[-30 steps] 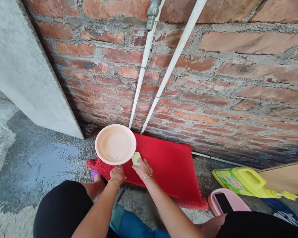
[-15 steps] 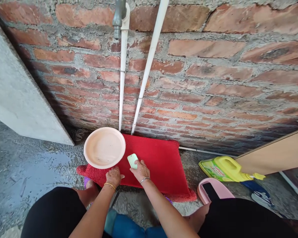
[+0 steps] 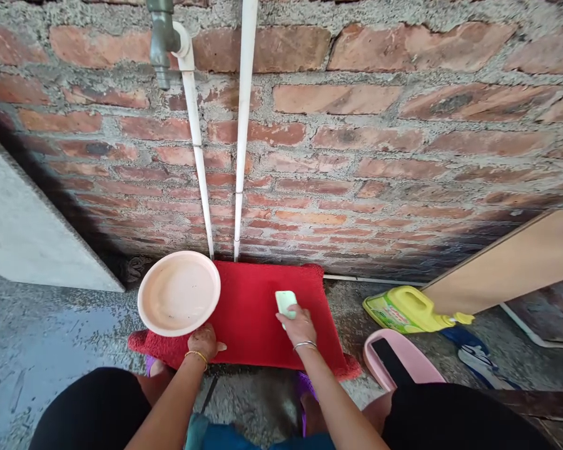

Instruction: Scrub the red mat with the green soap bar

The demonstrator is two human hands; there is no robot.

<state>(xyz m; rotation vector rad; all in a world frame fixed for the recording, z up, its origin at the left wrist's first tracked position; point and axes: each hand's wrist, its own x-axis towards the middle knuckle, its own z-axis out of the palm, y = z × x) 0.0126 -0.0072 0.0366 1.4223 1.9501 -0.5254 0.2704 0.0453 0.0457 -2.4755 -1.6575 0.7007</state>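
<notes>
My right hand (image 3: 299,325) is closed around a pale green scrub brush (image 3: 286,301) that lies flat against a red rug (image 3: 258,294); its underside is hidden. The rug is spread out in front of me, with fluffy edges curling at its corners. Near the rug's front edge my left hand (image 3: 204,342) presses down, fingers curled on the rug and thumb pointing right. Just beyond that hand, a pale pink basin (image 3: 181,294) sits over the rug's left end, a few dark specks inside it.
A brick wall (image 3: 328,134) with a tap (image 3: 160,47) and white pipes (image 3: 244,100) rises behind. A yellow detergent jug (image 3: 410,309) lies at the right, near a pink slipper (image 3: 403,359) and a board (image 3: 516,262). A grey slab (image 3: 37,225) leans at the left; the floor there is wet.
My right hand has slid the brush rightward across the rug, away from the basin. The left hand stays by the rug's front edge. The whole view has shifted somewhat.
</notes>
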